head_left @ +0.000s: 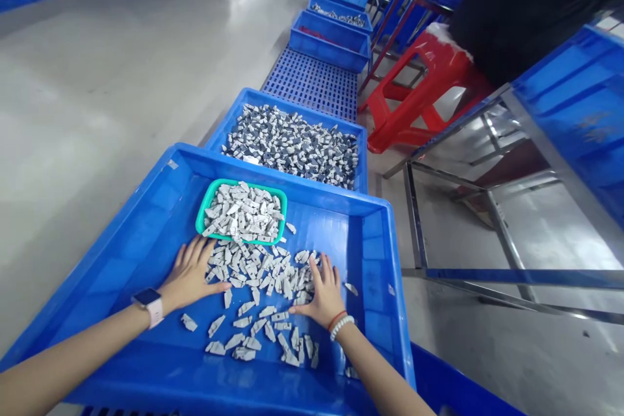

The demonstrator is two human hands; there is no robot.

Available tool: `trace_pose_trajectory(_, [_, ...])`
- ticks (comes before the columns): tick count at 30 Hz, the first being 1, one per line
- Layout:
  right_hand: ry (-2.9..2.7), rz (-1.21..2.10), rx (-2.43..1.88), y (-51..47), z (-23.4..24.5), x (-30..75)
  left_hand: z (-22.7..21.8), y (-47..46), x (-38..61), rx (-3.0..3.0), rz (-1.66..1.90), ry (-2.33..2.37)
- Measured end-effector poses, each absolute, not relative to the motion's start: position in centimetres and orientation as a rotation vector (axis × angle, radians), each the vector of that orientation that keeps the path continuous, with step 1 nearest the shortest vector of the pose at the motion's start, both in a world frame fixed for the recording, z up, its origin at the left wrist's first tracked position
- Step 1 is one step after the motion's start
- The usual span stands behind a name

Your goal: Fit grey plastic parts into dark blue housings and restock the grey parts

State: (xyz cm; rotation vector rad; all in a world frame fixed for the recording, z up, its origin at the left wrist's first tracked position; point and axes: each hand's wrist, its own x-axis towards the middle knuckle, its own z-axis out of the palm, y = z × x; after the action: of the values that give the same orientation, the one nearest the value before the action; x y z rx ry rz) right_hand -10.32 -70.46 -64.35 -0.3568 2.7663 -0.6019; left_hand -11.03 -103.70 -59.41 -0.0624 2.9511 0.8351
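Note:
Small grey-white parts (253, 264) lie loose in a heap on the floor of a large blue crate (160, 260). My left hand (192, 276), wearing a watch on its wrist, rests at the heap's left edge, fingers apart. At the right edge is my right hand (322, 292), with spread fingers touching the parts and a beaded bracelet at the wrist. Just beyond the heap stands a green basket (201, 214) filled with more of these parts. Several parts are scattered nearer to me. Neither hand visibly grips anything.
Behind the crate, another blue crate (361, 149) holds many dark and grey parts. Farther back are a blue slatted pallet (314, 81) and stacked blue crates (331, 45). A red stool (424, 84) with a person in dark clothing and a metal frame (414, 221) stand at right.

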Motion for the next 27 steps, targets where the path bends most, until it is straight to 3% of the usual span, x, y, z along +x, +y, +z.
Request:
trace_pose_trajectory(5, [2.694,-0.709,-0.604,-75.1,-64.1,-12.5,-61.5,-100.8,-11.3,0.040,0.926,2.927])
trace_pose_trajectory(9, [2.662,-0.877,-0.561,-78.2,-63.8,-11.0,-62.0,-98.7,-10.7,-0.138,1.125,2.926])
trace_pose_trajectory(14, [2.565,-1.398,-0.280,-82.1,-63.6,-8.4,-62.0,-95.5,-10.4,-0.463,1.453,2.765])
trace_pose_trajectory(18, [2.263,-1.921,0.250,-84.4,-63.3,-8.4,-61.7,-93.1,-10.5,-0.672,1.635,2.575])
trace_pose_trajectory(27, [2.053,-2.183,0.490,-85.8,-60.1,-8.8,-58.8,-91.4,-10.1,-0.877,1.965,2.314])
